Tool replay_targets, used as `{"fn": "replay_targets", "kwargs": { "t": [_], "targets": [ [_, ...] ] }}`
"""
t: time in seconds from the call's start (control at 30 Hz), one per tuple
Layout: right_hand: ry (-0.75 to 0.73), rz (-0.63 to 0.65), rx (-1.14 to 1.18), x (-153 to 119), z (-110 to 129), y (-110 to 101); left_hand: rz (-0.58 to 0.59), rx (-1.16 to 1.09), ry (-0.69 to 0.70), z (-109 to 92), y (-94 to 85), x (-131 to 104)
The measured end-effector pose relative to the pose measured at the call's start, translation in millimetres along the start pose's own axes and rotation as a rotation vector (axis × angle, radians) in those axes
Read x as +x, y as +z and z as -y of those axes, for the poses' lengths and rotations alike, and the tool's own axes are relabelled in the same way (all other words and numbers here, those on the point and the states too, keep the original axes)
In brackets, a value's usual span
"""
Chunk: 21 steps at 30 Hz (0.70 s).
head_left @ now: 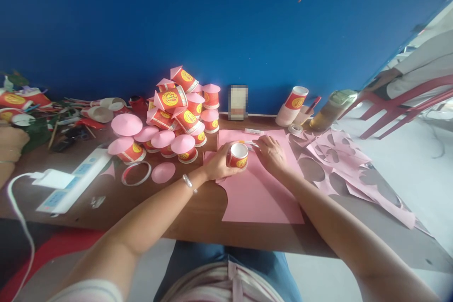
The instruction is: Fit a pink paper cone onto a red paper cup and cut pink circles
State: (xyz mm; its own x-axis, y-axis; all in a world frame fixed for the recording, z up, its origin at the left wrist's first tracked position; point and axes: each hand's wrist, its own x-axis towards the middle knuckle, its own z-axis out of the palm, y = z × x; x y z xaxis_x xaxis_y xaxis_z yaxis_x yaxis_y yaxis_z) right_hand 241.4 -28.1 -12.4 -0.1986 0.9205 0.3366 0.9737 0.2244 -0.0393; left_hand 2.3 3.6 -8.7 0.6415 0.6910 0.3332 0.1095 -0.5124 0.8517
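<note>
My left hand [221,164] is wrapped around a small red paper cup [238,163] with a yellow emblem and a white rim, its open end facing up. Beneath both hands lie pink paper sheets [264,198]. My right hand [272,155] rests low over the paper, knuckles up, fingers bent together at a slim pale item [252,146] whose kind I cannot make out. A bit of orange shows between that item and the cup. Just beyond the fingers lies a white glue stick [254,131].
Red cups with pink cone tops [170,99] are heaped left of the paper. Nearer are a tape roll [136,173], a pink disc [163,172] and a power strip [74,184]. Pink offcuts [339,160], stacked cups [297,99] and a bottle [332,108] stand right. Another person sits far right.
</note>
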Motion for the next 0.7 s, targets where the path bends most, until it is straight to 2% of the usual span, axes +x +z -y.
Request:
{"fn": "replay_targets", "kwargs": {
  "t": [0.13, 0.33, 0.43, 0.53, 0.6, 0.7],
  "targets": [
    [0.106, 0.119, 0.014, 31.6, -13.3, -10.9, 0.022, -0.245, -0.179, 6.2, -9.4, -5.4],
    [0.195, 0.171, 0.045, 70.4, -31.8, -1.7, -0.274, -0.313, -0.229, 10.5, -10.7, -3.2],
    [0.226, 0.171, 0.117, 74.0, -33.6, 1.6, -0.343, -0.284, -0.265, 14.2, -7.8, -1.4],
    [0.240, 0.120, 0.240, 69.5, -28.3, -3.8, -0.375, -0.230, -0.250, 17.5, -6.1, -2.3],
    [0.216, 0.097, 0.364, 64.4, -20.4, -9.1, -0.390, -0.209, -0.229, 18.6, -5.9, -3.2],
    [0.128, 0.160, 0.588, 58.3, -4.3, -12.2, -0.386, -0.228, -0.230, 19.8, -7.2, -2.5]
  ]
}}
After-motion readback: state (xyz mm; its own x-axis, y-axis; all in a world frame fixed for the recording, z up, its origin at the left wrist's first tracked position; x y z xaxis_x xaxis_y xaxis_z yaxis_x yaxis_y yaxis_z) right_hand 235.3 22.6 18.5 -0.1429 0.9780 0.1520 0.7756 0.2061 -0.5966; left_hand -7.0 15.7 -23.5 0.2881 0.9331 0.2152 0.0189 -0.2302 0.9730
